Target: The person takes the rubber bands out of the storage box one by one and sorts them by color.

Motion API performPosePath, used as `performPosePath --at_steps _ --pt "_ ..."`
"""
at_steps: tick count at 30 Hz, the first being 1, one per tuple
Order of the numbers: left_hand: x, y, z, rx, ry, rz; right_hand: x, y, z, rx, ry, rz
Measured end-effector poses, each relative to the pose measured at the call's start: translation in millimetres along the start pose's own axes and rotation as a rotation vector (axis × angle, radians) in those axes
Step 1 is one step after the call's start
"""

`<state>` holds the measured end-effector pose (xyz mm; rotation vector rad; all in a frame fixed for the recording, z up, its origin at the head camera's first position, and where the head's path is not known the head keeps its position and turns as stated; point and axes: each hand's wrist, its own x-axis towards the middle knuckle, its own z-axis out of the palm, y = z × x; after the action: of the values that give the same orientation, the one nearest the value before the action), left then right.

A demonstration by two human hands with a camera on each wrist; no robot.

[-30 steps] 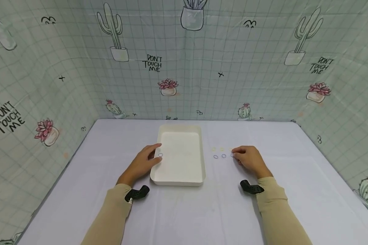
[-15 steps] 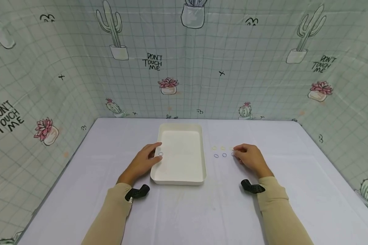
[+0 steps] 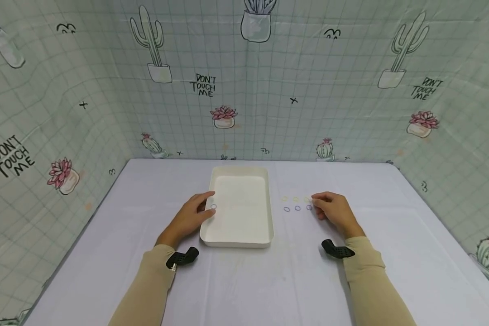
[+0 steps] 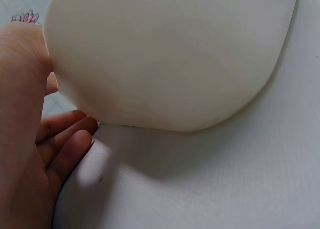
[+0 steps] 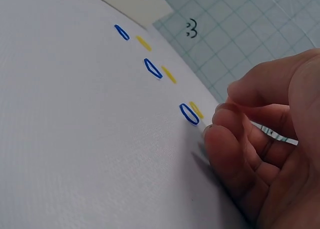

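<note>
My left hand (image 3: 189,213) grips the left side of a white rectangular tray (image 3: 238,243), thumb and index finger over its rim. A thin blue ring (image 3: 213,206) shows between those fingertips at the tray's left side. To the tray's right, three thin blue rings (image 3: 297,208) lie in a row, with three yellow rings (image 3: 295,199) in a row behind them. Beside the right end of these rows is my right hand (image 3: 333,210), fingers loosely curled and nothing seen in them. In the right wrist view its fingertips are close to the nearest blue ring (image 5: 189,114).
White cloth covers the table (image 3: 244,290). A curtain (image 3: 269,122) with a grid and cactus drawings hangs behind and at both sides. Black camera mounts (image 3: 182,257) sit on both wrists.
My right hand has drawn back slightly to the right, off the rightmost blue ring, which now shows whole. The left hand and tray stay put.
</note>
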<state>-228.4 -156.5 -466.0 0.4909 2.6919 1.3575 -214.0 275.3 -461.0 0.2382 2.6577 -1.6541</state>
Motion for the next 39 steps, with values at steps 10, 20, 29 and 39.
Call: performPosePath --at_steps 10,20,29,39 --pt "-1.3 -4.0 -3.1 -0.041 -0.037 -0.002 1 -6 9 0.053 0.003 0.022" --pt "-2.3 -3.0 -8.2 -0.074 -0.126 -0.024 -1 -20 30 0.051 -0.052 -0.048" --pt "-14.2 -5.2 -4.6 -0.086 -0.104 -0.037 -2 -39 52 0.093 -0.126 -0.099" --pt "-5.6 -1.7 -4.9 -0.092 -0.112 -0.020 5 -71 80 0.132 -0.198 -0.115"
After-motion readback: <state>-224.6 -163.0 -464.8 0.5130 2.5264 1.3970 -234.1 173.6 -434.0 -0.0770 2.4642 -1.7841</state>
